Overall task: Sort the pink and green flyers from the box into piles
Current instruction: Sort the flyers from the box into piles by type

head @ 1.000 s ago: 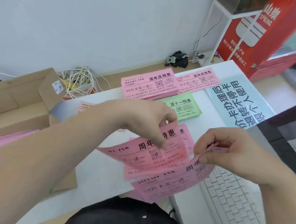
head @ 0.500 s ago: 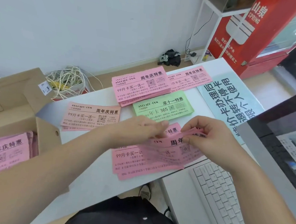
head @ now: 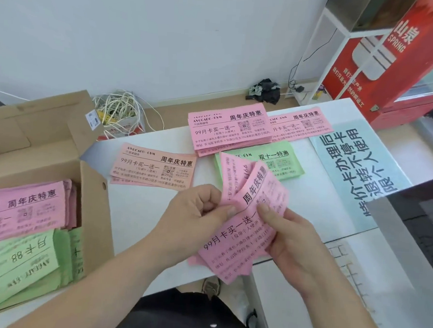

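— Box: what lay inside?
— Green flyers, more pink.
— Your hands?
— Right of the box, my left hand and right hand both pinched a fan of pink flyers.

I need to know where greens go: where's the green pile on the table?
In the head view, the green pile lies right of centre on the table, in front of the thick pink stack, partly hidden by the held pink flyers.

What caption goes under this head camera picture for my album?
Left hand and right hand hold pink flyers beside the box.
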`<action>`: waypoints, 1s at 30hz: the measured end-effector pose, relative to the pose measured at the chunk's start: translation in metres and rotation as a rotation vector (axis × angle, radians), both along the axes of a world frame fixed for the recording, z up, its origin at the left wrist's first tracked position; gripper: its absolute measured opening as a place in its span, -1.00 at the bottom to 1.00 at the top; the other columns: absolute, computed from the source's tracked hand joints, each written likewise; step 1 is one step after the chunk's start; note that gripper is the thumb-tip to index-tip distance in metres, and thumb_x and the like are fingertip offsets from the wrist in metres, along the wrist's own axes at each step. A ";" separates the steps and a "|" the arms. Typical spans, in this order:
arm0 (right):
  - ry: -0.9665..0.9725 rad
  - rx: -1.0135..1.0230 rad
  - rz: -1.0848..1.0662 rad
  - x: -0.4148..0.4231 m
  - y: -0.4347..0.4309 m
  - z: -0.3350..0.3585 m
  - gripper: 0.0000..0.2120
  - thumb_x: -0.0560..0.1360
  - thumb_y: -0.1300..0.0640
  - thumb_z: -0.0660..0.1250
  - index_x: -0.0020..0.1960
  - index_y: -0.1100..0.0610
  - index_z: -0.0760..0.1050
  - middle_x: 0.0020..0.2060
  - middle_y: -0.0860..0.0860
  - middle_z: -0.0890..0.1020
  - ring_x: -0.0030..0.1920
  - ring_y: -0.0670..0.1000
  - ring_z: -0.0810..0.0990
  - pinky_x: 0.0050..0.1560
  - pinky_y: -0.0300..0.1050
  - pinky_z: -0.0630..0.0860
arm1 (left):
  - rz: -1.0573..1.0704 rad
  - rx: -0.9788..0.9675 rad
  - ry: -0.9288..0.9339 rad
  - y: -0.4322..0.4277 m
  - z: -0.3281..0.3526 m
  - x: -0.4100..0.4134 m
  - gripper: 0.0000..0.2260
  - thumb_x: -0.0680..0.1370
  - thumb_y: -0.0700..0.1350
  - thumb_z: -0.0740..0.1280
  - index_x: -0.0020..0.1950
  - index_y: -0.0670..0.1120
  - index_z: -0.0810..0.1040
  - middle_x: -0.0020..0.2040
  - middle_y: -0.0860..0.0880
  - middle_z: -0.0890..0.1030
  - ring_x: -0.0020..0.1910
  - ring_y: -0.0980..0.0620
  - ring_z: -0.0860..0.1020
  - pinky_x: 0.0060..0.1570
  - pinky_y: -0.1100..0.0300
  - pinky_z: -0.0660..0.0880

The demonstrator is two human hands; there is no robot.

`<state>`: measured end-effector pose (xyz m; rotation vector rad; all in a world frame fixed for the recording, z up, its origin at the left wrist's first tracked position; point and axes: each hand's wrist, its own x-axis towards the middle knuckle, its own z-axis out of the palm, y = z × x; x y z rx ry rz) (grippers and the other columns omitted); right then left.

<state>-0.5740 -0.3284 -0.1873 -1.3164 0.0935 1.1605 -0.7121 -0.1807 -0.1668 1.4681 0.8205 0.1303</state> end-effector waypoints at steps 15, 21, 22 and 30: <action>-0.050 0.138 -0.226 -0.004 -0.019 -0.013 -0.61 0.45 0.37 0.35 0.29 0.32 0.57 0.17 0.25 0.70 0.18 0.27 0.69 0.12 0.28 0.65 | 0.236 -0.180 -0.132 0.008 -0.012 -0.018 -0.84 0.55 -0.20 0.46 0.11 -0.19 0.66 0.03 -0.15 0.76 0.03 -0.15 0.73 0.10 -0.03 0.63; -0.059 0.141 -0.233 -0.007 -0.023 -0.016 -0.61 0.45 0.37 0.36 0.27 0.31 0.57 0.17 0.26 0.70 0.18 0.29 0.69 0.10 0.32 0.65 | 0.233 -0.215 -0.214 0.002 -0.006 -0.016 -0.66 0.50 -0.36 0.48 0.24 -0.13 0.63 0.12 -0.08 0.75 0.13 -0.05 0.71 0.08 0.16 0.65; -0.063 0.144 -0.230 -0.007 -0.023 -0.016 -0.61 0.46 0.37 0.35 0.28 0.30 0.57 0.17 0.26 0.69 0.18 0.30 0.68 0.13 0.34 0.63 | 0.232 -0.209 -0.215 0.000 -0.006 -0.015 -0.66 0.50 -0.36 0.48 0.25 -0.13 0.62 0.12 -0.08 0.75 0.12 -0.05 0.72 0.06 0.17 0.65; -0.125 0.110 -0.255 -0.017 -0.023 -0.015 -0.61 0.45 0.33 0.38 0.28 0.29 0.57 0.16 0.23 0.71 0.18 0.28 0.68 0.20 0.35 0.59 | 0.227 -0.059 -0.129 -0.013 -0.003 -0.009 -0.77 0.56 -0.30 0.47 0.17 -0.07 0.64 0.01 0.00 0.77 0.00 0.02 0.74 -0.02 0.18 0.66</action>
